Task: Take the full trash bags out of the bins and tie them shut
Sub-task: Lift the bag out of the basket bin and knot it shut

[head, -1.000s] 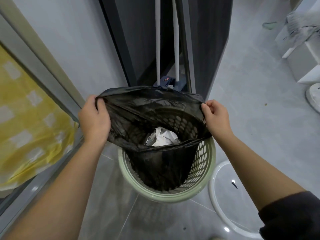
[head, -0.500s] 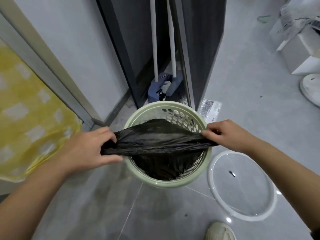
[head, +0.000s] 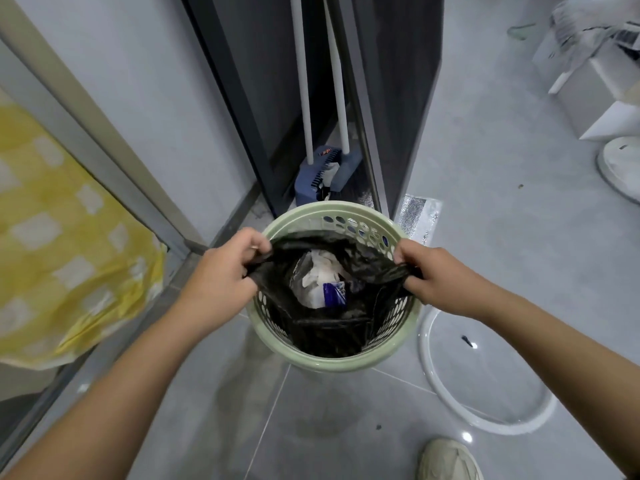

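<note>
Centre frame: black trash bag (head: 313,332) sits in green bin (head: 332,362) | left hand (head: 221,277), right hand (head: 434,275) each grasp its rim | best gathered evenly, then lifted straight.

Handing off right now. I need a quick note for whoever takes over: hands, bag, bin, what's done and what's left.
Left hand: grips the left edge of the black trash bag.
Right hand: grips the bag's right edge.
Bag sits inside the green bin, mouth open, white paper and a blue wrapper visible inside.
Done: bag edge is off the bin rim, bunched in both hands.
Left: lift the bag out, tie it shut.
</note>
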A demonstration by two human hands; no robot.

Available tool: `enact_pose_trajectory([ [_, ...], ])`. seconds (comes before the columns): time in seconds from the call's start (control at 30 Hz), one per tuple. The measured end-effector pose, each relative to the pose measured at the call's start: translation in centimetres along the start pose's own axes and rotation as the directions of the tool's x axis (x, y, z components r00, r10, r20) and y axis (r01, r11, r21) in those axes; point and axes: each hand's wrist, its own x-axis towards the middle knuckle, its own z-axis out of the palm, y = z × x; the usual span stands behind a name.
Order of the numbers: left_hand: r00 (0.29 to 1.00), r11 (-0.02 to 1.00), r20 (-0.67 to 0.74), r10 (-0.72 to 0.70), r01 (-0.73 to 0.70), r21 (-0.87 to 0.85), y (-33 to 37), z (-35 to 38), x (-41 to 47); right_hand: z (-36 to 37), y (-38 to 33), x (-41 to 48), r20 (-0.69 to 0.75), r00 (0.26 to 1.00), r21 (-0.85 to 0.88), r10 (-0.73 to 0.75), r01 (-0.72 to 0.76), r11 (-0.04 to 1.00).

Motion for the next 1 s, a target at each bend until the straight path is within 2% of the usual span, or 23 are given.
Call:
enact_pose_trajectory([
  [0.07,1.0,0.993,0.016,-0.024,0.026,-0.113,1.0,1.1,0.6,1.0,-0.2,0.6,-0.001,1.0,0.202,-0.03,0.029,0.979],
  [0.17,0.991,0.988,-0.099,-0.092,0.078,-0.131,2.2,2.4,1.5,2.5,-0.8,1.2,-0.066,0.997,0.373,0.038,-0.011,0.928],
  [0.27,0.968,0.993,-0.224,-0.115,0.107,-0.047,2.1,3.0,1.8,3.2,-0.4,1.3,-0.235,0.968,0.311,0.086,-0.009,0.95],
  [0.33,0.967,0.99,-0.246,-0.068,0.096,0.107,1.3,3.0,1.6,2.8,0.1,1.1,-0.243,0.969,0.199,0.044,0.005,0.98],
  [0.4,0.975,0.966,-0.22,0.033,0.025,0.257,0.5,2.9,1.6,2.0,0.7,0.8,-0.13,0.991,0.084,0.025,-0.014,0.996],
  [0.47,0.981,0.959,-0.18,0.078,-0.024,0.283,-0.3,2.7,1.7,1.4,1.1,0.9,-0.031,0.999,-0.027,0.013,-0.014,1.0],
  [0.53,0.987,0.966,-0.142,0.073,-0.035,0.254,-0.4,2.6,2.0,1.4,1.2,1.1,-0.027,0.999,-0.118,-0.045,0.042,0.992],
  [0.6,0.996,0.974,-0.08,0.047,-0.028,0.224,-0.2,2.7,2.1,1.6,1.2,1.4,-0.1,0.988,-0.147,-0.116,0.1,0.984],
  [0.67,0.998,0.967,0.009,0.07,-0.07,0.244,-0.1,2.8,2.2,1.9,1.3,1.6,-0.174,0.978,-0.104,-0.119,0.102,0.989],
  [0.73,0.987,0.94,0.125,0.104,-0.138,0.313,0.1,2.4,2.4,2.2,1.3,1.8,-0.209,0.977,0.02,-0.039,0.044,0.999],
  [0.83,0.94,0.825,0.308,0.144,-0.286,0.487,0.3,2.2,3.0,2.8,0.9,2.2,-0.187,0.978,0.3,0.09,-0.03,0.953],
  [0.9,0.926,0.758,0.352,0.14,-0.329,0.563,0.5,2.8,3.6,2.9,0.4,2.4,-0.175,0.978,0.405,0.116,-0.036,0.914],
  [1.0,0.95,0.854,0.296,0.101,-0.235,0.465,1.0,4.0,4.2,2.9,-0.5,2.5,-0.163,0.981,0.416,0.104,-0.027,0.909],
])
